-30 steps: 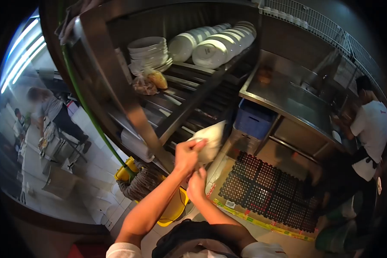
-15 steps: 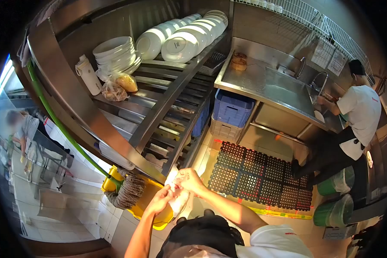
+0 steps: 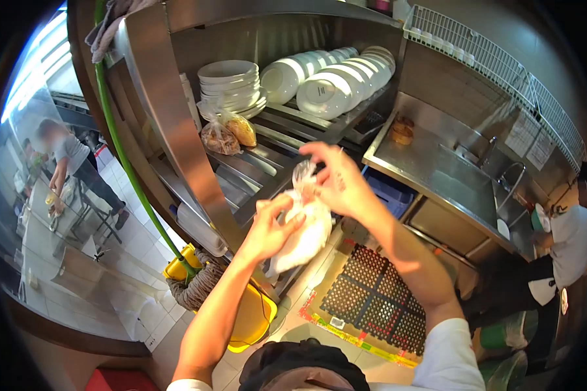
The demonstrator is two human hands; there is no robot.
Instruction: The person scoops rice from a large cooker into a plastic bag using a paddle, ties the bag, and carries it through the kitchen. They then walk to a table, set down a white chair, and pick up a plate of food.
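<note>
A clear plastic bag with pale white contents (image 3: 301, 242) hangs in front of the steel shelf. My left hand (image 3: 267, 228) is closed round its left side, below the gathered neck. Up at the twisted top of the bag is my right hand (image 3: 338, 179), its thumb and fingers round the neck; what the fingertips pinch is partly hidden. On the shelf behind lie two more tied bags, one with brownish contents (image 3: 219, 138) and one yellowish (image 3: 242, 130), beside a stack of white bowls (image 3: 228, 81).
Rows of white plates (image 3: 326, 92) stand on the slatted rack. To the right is a steel sink counter (image 3: 430, 153), with a co-worker (image 3: 567, 241) at its far end. A yellow mop bucket (image 3: 251, 319) and a black mat (image 3: 372, 293) are on the floor.
Both hands and the bag have risen from low near my body to in front of the shelf. The view has shifted, and the co-worker at the sink appears farther right.
</note>
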